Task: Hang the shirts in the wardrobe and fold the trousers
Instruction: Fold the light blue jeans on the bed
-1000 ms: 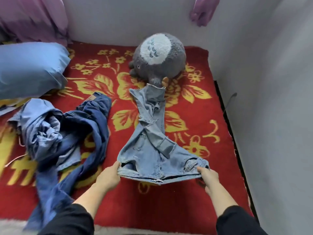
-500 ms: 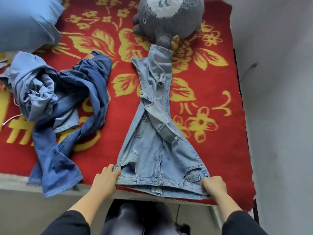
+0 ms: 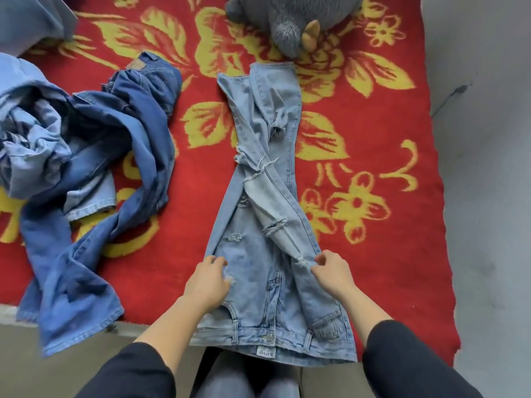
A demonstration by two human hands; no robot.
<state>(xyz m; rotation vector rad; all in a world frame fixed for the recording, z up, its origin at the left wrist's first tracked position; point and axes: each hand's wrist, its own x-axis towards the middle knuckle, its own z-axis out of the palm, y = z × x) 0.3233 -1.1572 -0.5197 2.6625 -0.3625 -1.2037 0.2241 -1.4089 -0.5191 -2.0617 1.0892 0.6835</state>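
The pale jeans (image 3: 258, 282) are washed-out denim with frayed rips at the thighs and knees. They lie lengthwise on a red blanket (image 3: 373, 254) of fuzzy pile, patterned with yellow flowers. The waistband hangs just over the near edge of the bed, and the legs run away from the person, one twisted across the other in a long narrow strip. The hems end just short of a grey plush toy (image 3: 290, 21).

To the left, well apart, dark jeans (image 3: 135, 145) sprawl in loose folds against a crumpled light-blue garment (image 3: 31, 133). A blue pillow (image 3: 28, 18) sits in the far corner, and a grey wall (image 3: 488, 139) closes the right side.

Both forearms reach in from black sleeves. The left hand (image 3: 208, 282) lies on the left thigh of the pale jeans, its fingers curled into the cloth at that edge. The right hand (image 3: 333, 272) pinches the folded leg between thumb and fingers — knuckles raised, wrist low.
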